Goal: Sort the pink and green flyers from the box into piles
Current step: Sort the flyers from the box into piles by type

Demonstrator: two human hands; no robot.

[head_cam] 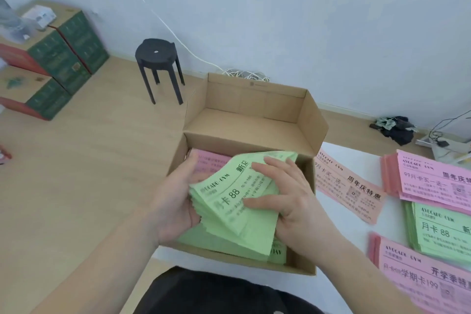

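Both hands are placed over the near end of the box. The left hand (175,201) is curled around the left edge of a thick stack of green paper flyers (229,214), with its fingers hidden under it. The right hand (290,201) is laid on top with nearly straight fingers, pressing rather than clasping. The stack is probably held this way so that the loose sheets are squared and not fanned out when it is lifted.

It is tilted just above the open brown cardboard box (309,120). Inside, more loose green sheets (204,239) are seen at the near end, and pale pink flyers (211,162) at the left are partly covered by the stack.

On the white table (344,232) to the right, sorted piles are laid apart by colour: a near pink pile (420,275), a green pile (443,232) behind it, and a farther pink pile (433,178). A single pink flyer (349,191) lies just beside the box. The held stack is most likely meant for the green pile.

Farther off, a black round stool (158,58) and dark green cartons (63,58) are seen near the wall.
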